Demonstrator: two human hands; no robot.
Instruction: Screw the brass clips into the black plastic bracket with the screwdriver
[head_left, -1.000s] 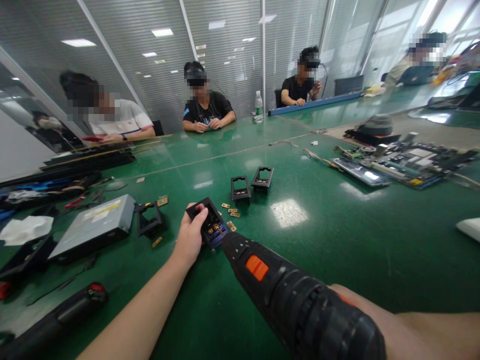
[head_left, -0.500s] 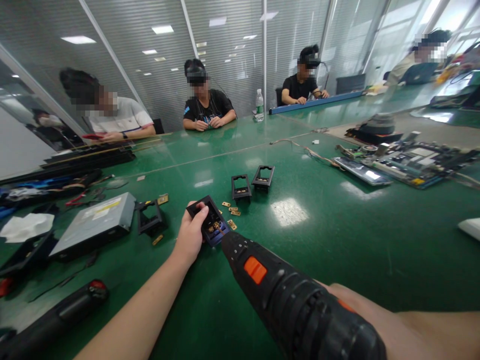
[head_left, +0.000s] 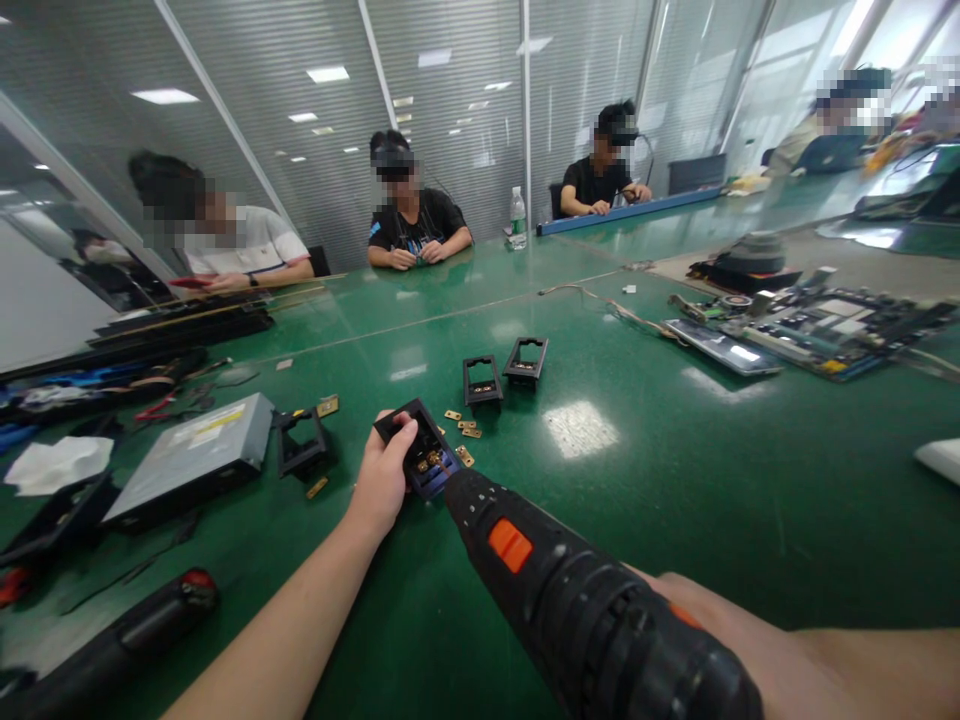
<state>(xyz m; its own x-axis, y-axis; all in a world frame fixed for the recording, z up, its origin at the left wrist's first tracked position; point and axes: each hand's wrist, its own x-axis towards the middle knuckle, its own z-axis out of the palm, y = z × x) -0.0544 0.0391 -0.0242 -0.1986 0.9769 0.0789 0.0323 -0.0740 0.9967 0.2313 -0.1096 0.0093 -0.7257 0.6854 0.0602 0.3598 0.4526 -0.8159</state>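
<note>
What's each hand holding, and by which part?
Left hand: black frame, by its left side. Right hand: power screwdriver; its body hides exactly where it's gripped.

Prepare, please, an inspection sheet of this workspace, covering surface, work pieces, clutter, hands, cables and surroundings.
Surface: glossy green table, with light reflections.
Work pieces: held black frame with brass parts inside; three similar frames and loose brass plates on the table.
Clutter: silver box, white tissue, circuit board.
Hands: left hand holds the frame; right hand grips a power screwdriver, its front end at the frame.
Cables: thin cable, far right.
Surroundings: people seated opposite, bottle.
</note>
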